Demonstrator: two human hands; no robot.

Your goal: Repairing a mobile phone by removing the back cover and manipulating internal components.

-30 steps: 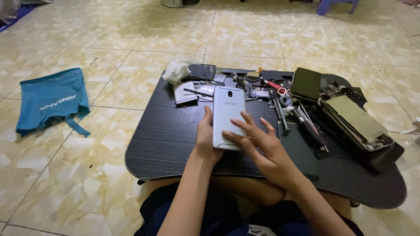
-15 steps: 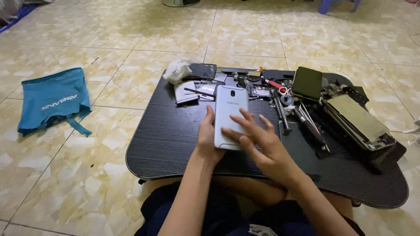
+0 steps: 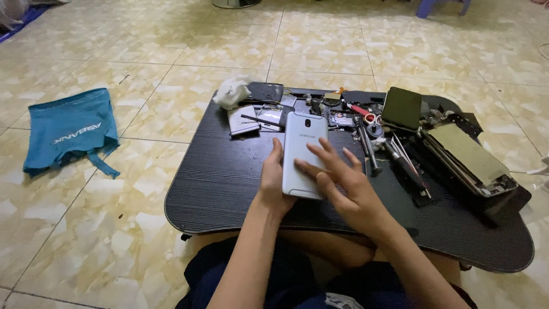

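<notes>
- The phone (image 3: 305, 153) is a slim, silver-grey slab with rounded corners, shown back side up, with a small dark camera window near its top edge and faint lettering below that.
- It sits over the middle of the low black table (image 3: 223, 183), its long axis running away from the person, tilted slightly so the top end points toward the clutter at the far edge.
- The left hand (image 3: 274, 183) grips the phone along its left edge: the thumb lies up the side, and the other fingers are hidden beneath the body, so the hand is closed around it.
- The right hand (image 3: 343, 186) lies flat on the back cover, fingers (image 3: 320, 154) spread apart and pressed on the lower half of the phone, fingertips reaching toward its centre.
- Whether the phone's underside rests on the table or is held just above it cannot be told.
- Beyond the phone lie a white crumpled cloth (image 3: 231, 91), small dark parts and plates, and red-handled tools (image 3: 363, 111).
- To the right lie a dark green rectangular piece (image 3: 402, 107) and an opened device with a yellowish panel (image 3: 466, 151).
- A teal bag (image 3: 71, 130) lies on the tiled floor (image 3: 171, 51), well apart to the left of the table.
</notes>
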